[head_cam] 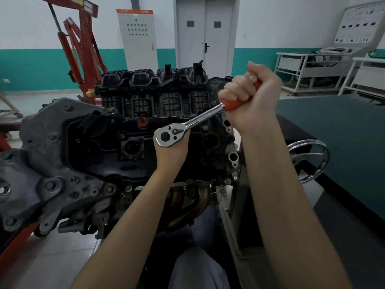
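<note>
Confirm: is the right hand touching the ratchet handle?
Touching. The head view shows the right hand with its fingers curled tight round the red handle of the ratchet, with no gap.

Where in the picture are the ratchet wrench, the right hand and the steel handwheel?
ratchet wrench (pixel 194 120): head view, on its chrome shaft.
right hand (pixel 255 101): head view, middle of the fist gripping the red handle.
steel handwheel (pixel 306 142): head view, on its upper rim.
</note>
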`<state>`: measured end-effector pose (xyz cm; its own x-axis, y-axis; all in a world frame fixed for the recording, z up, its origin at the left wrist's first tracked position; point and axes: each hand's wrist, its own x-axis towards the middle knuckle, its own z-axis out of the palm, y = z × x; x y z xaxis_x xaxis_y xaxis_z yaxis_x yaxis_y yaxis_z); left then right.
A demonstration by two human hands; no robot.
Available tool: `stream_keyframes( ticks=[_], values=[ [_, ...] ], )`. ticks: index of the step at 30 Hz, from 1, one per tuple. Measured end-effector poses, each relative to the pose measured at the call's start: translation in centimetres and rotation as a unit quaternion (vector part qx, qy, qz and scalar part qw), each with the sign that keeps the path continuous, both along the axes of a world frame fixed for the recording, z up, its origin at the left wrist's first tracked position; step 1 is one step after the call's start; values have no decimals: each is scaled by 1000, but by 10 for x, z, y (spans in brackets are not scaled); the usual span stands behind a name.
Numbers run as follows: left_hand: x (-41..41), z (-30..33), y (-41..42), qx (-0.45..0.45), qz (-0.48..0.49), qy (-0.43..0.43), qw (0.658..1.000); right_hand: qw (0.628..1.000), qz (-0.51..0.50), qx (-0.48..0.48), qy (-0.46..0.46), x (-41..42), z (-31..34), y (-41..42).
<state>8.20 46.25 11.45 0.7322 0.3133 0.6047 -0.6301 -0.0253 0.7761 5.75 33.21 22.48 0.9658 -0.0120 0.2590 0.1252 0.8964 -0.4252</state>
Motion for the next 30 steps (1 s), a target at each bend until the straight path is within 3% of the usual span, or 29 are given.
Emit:
stream_keyframes(
  ticks=[9,14,19,22,27,30],
  values=[
    [-2,-1,6,10,24,18,1000,977,-122,172,-13,-68,-80,21],
    [3,-1,10,30,22,27,999,990,-90,105,-37,-43,-52,9],
    [2,-1,6,24,-6,11,1000,1000,-9,8,-2,-4,-6,1],
    [1,1,6,33,-13,3,999,998,-36,46,9,-7,-9,3],
    [0,-2,7,32,23,10,999,979,-117,167,0,-57,-69,14],
    [1,-1,8,42,21,13,999,974,-129,185,-3,-65,-80,19]
  ],
)
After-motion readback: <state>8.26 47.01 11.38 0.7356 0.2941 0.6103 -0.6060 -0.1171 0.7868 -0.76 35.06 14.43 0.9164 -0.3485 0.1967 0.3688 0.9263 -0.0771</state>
